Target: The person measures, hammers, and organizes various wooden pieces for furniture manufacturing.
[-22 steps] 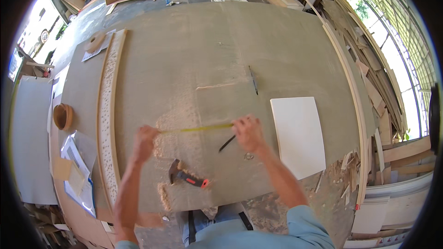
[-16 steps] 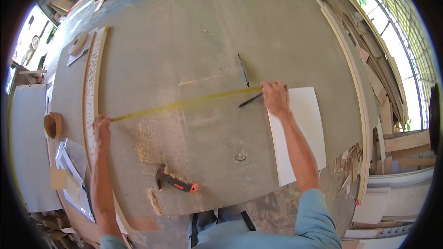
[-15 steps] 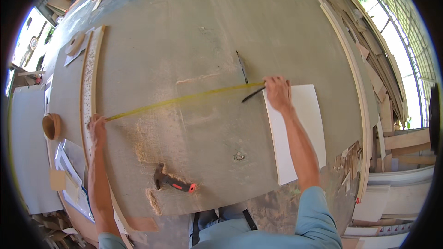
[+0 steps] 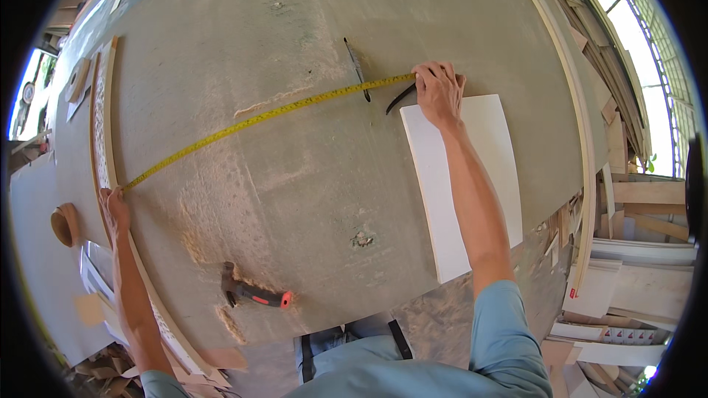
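A yellow tape measure blade [image 4: 243, 125] stretches slantwise across the big grey-brown table [image 4: 310, 199]. At its left end, my left hand [image 4: 114, 211] is closed on the blade tip, against a long narrow wooden strip [image 4: 105, 114]. My right hand [image 4: 440, 94] grips the other end, its fingers wrapped over the tape measure case, which is mostly hidden. A black strap [image 4: 399, 98] hangs out from under that hand. Beneath my right wrist lies a white rectangular panel [image 4: 435, 199]. The blade crosses a dark pen [image 4: 355, 66] near its lower end.
A hammer [image 4: 254, 293] with a black and red handle lies near the table's front edge beside sawdust. Left of the strip are a tape roll [image 4: 77, 79] and a brown round roll [image 4: 65, 224]. A long wooden batten [image 4: 564, 81] runs along the right, with stacked offcuts [image 4: 612, 96] beyond.
The whole view has shifted, so things on the table sit further left and higher. The blade has moved slightly farther up across the pen, and its markings now show clearly. Both hands keep their grip.
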`<state>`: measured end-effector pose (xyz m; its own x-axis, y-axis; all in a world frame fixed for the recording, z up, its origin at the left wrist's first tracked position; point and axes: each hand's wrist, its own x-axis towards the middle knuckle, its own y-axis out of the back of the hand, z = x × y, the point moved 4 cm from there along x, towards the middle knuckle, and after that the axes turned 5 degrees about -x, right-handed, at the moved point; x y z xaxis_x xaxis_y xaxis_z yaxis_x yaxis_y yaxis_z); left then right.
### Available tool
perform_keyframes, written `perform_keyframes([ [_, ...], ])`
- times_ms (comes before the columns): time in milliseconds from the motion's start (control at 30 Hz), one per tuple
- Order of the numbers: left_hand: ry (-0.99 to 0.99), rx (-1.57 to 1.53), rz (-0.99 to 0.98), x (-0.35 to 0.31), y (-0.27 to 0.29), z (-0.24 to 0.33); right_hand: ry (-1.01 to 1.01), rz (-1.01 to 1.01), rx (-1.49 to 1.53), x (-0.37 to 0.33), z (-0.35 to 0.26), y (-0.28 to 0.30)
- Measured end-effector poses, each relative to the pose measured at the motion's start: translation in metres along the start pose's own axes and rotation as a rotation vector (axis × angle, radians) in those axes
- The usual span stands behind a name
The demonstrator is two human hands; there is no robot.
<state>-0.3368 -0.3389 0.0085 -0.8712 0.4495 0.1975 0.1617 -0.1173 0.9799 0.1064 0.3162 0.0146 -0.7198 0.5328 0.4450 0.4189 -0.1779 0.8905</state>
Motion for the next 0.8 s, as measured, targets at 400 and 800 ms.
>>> perform_keyframes([
  [400, -0.091, -0.069, 0.072, -0.011, -0.008, -0.02, 0.004, 0.116, 0.021, -0.001, 0.0, -0.006],
  [800, 0.05, 0.035, 0.23, -0.051, 0.011, -0.004, 0.018, 0.104, 0.016, -0.001, -0.001, -0.002],
])
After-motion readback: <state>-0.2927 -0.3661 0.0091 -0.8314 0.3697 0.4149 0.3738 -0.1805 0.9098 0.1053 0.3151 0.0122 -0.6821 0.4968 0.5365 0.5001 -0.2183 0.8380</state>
